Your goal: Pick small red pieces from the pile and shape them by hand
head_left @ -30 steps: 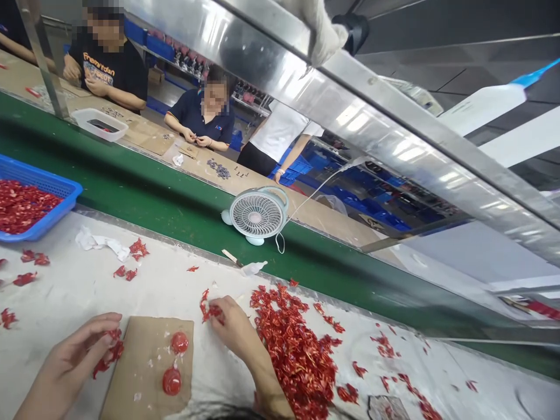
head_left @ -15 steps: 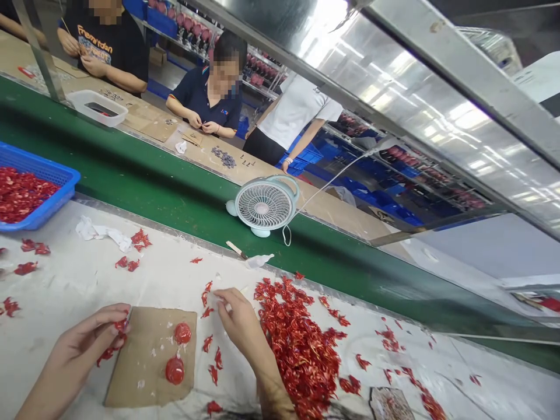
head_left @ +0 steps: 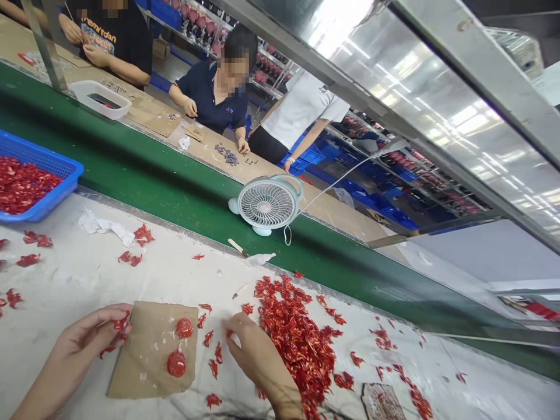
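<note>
My left hand pinches a small glossy red plastic piece at the left edge of a brown cardboard square. A second red bit hangs below its fingers. On the cardboard sit two red round domes with whitish smears around them. My right hand is between the cardboard and a big heap of red pieces. Its thumb and fingers are closed together, with a bit of red showing at the tips, slightly blurred. Several loose red pieces lie along the cardboard's right side.
A blue basket of red pieces stands at left, near crumpled tissue. A fan rests on the green belt, near a brush. Co-workers sit across it. A worn block lies front right.
My right hand has drawn back toward the heap, uncovering a red piece and a thin pale sliver on the table. The left hand keeps its hold. A co-worker's hand has reached sideways.
</note>
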A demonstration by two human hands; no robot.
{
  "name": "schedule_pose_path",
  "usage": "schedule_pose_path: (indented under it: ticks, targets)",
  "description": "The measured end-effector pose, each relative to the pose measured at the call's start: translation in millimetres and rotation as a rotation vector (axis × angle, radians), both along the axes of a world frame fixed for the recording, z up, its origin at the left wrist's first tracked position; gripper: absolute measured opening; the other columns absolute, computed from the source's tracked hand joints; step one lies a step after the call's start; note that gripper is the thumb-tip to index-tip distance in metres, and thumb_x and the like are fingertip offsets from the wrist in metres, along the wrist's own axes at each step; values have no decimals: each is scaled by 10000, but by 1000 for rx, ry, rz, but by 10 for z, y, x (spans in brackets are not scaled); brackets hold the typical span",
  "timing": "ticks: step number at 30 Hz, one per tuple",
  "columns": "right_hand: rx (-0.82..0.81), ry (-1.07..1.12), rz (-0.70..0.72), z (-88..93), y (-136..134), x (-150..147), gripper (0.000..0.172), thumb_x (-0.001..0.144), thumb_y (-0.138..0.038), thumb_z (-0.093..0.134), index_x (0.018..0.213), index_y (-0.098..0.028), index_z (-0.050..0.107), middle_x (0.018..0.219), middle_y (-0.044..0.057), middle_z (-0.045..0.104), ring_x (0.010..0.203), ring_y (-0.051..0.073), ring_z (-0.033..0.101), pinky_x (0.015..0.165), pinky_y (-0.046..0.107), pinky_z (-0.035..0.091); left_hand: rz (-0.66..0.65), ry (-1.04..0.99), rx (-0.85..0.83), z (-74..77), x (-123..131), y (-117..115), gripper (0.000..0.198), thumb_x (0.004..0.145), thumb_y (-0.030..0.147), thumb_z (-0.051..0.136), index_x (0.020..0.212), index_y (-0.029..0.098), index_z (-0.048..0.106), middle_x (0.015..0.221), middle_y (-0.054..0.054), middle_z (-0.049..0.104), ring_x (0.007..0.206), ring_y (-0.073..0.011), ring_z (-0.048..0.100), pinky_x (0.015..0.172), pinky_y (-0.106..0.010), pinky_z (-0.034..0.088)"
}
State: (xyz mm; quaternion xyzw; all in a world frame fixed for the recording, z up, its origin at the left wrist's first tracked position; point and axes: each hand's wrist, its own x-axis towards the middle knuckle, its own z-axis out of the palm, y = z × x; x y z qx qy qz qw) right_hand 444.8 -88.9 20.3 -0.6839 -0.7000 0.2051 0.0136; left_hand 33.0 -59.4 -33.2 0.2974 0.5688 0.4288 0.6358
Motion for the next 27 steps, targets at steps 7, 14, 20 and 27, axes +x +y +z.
schedule_pose_path:
  ticks: [7, 14, 20, 27]
  targets:
    - [102, 229, -198, 52, 851, -422, 340, 1179, -301, 625, 1170, -228, 957, 1062, 85, 949, 970, 276, 889, 952, 359, 702, 64, -86, -90, 370, 268, -81, 631, 581, 819, 1216, 838, 289, 989, 1288, -103, 983, 966, -313, 896, 674, -286, 717]
    - [135, 181, -177, -131, 1701, -780, 268, 1069, -158, 742, 1221, -206, 958, 1186, 115, 958, 1083, 267, 882, 1021, 334, 636, 110, -184, -119, 274, 267, -255, 582, 555, 776, 1238, 893, 341, 1049, 1417, -120, 983, 967, -348, 929, 721, -367, 756]
    - [95, 120, -271, -220, 1830, -860, 273, 1150, -340, 800, 928, -205, 886, 960, 134, 930, 946, 291, 857, 853, 334, 548, 125, -216, -86, 292, 322, -322, 539, 686, 725, 1214, 1043, 345, 1076, 1519, -153, 962, 1094, -372, 931, 877, -411, 772]
    - [88, 241, -337, -176, 1795, -703, 309, 930, -141, 769, 668, -273, 672, 697, 27, 744, 791, 244, 733, 774, 321, 456, 115, -221, -114, 255, 336, -311, 526, 653, 722, 1232, 1013, 371, 1078, 1199, -122, 1008, 1065, -374, 927, 850, -401, 759]
